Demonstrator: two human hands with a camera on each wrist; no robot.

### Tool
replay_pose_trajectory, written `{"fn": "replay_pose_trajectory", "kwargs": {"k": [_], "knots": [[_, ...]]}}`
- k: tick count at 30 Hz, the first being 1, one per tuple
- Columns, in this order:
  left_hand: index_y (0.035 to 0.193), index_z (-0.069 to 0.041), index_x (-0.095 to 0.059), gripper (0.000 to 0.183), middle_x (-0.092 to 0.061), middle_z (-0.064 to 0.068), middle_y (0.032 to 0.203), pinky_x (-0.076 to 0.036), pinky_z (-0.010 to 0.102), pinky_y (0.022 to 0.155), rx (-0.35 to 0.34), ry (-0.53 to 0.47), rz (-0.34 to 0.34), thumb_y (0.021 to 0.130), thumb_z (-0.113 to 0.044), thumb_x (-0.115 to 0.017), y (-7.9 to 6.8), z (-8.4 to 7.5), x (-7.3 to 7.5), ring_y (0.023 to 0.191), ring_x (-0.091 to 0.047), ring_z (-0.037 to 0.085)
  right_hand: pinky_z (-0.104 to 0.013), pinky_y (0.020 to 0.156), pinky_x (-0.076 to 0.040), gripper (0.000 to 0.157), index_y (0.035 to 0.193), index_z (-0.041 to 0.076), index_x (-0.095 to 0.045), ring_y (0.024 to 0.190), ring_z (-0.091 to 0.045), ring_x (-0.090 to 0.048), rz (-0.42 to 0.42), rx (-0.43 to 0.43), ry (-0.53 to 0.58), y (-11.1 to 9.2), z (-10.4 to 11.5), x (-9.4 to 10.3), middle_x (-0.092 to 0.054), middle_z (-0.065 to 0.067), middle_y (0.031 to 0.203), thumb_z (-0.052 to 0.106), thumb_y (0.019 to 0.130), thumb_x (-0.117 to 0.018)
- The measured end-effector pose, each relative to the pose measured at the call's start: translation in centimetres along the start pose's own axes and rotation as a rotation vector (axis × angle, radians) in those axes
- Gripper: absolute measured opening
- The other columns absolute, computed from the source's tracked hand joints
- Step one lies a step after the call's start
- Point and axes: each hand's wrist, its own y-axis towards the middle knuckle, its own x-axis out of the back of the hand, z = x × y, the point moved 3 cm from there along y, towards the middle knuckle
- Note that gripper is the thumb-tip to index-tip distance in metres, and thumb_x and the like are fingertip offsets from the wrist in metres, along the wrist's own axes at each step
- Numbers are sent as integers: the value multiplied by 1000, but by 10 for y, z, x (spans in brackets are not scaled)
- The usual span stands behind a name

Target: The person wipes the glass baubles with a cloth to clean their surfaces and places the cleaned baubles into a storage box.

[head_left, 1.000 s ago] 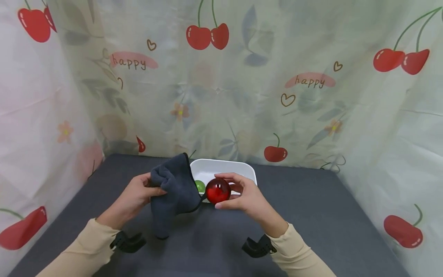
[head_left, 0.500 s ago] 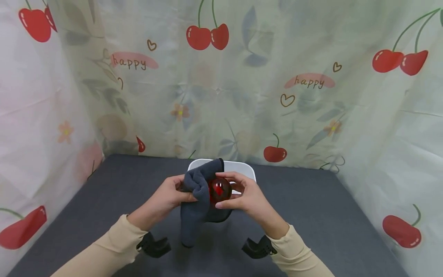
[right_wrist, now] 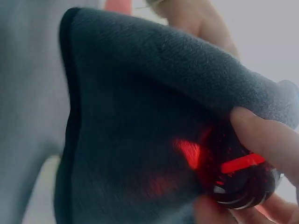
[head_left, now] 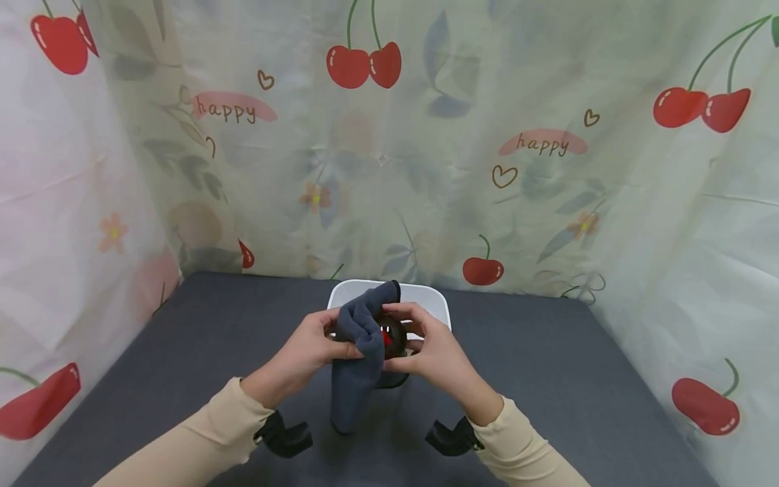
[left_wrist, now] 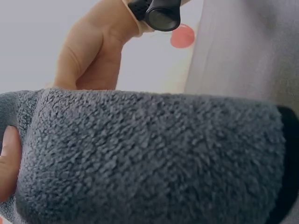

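My left hand (head_left: 304, 352) pinches a dark grey fleecy cloth (head_left: 353, 389) between thumb and fingers. One side of the cloth lies against a clear red ball (head_left: 397, 338), which my right hand (head_left: 441, 352) grips from the right with thumb and fingers. In the right wrist view the ball (right_wrist: 240, 175) casts red light onto the cloth (right_wrist: 135, 116). The cloth hides the ball's left part in the head view. Across the left wrist view the cloth (left_wrist: 149, 154) fills the foreground, and the ball is hidden there.
Behind the hands stands a white tray (head_left: 435, 297), its inside mostly covered by the cloth and hands. A dark grey cover (head_left: 535, 365) lies over the table. Printed curtains (head_left: 389, 149) hang at the back and both sides.
My left hand has moved right with the cloth, which now presses against the red ball. The green ball seen in the tray earlier is now hidden. My right hand has barely moved.
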Motion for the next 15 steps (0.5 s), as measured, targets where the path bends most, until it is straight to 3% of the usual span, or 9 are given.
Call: {"fn": "replay_pose_trajectory", "kwargs": {"k": [4,6,8,12,15], "knots": [[119,6,-61,46,-64,11,110,-53,33,80,-17,50,-11,78,-5,-78,1,1,0,95,-59,20,-36,89,-54,64,123,18,-61,104,-20,-60,-28,45,-227,0,2,-2,-62,-1,119,13,66,-89],[118,7,-61,44,-65,11,110,-53,33,81,-28,62,-16,79,-5,-78,2,3,1,96,-58,20,-34,86,-55,64,121,17,-62,103,-21,-60,-35,52,-241,-1,1,-2,-59,-2,117,13,64,-90],[117,9,-61,43,-66,9,108,-54,32,81,-32,46,-21,79,-4,-77,2,5,3,94,-60,19,-31,84,-56,65,121,16,-62,104,-24,-61,-38,61,-172,-1,-3,-2,-56,-4,117,10,63,-91],[116,13,-57,39,-65,4,100,-55,30,78,-18,-22,5,83,-3,-72,2,11,6,88,-63,16,-31,86,-55,71,126,12,-59,109,-27,-62,-25,127,70,-2,-9,-1,-53,-9,121,-1,62,-88],[121,13,-53,43,-64,3,102,-55,30,78,20,-68,69,85,-4,-70,2,14,5,89,-64,15,-31,90,-54,72,129,13,-58,112,-21,-60,-21,218,73,-1,-12,-1,-55,-7,124,-1,65,-87]]}}
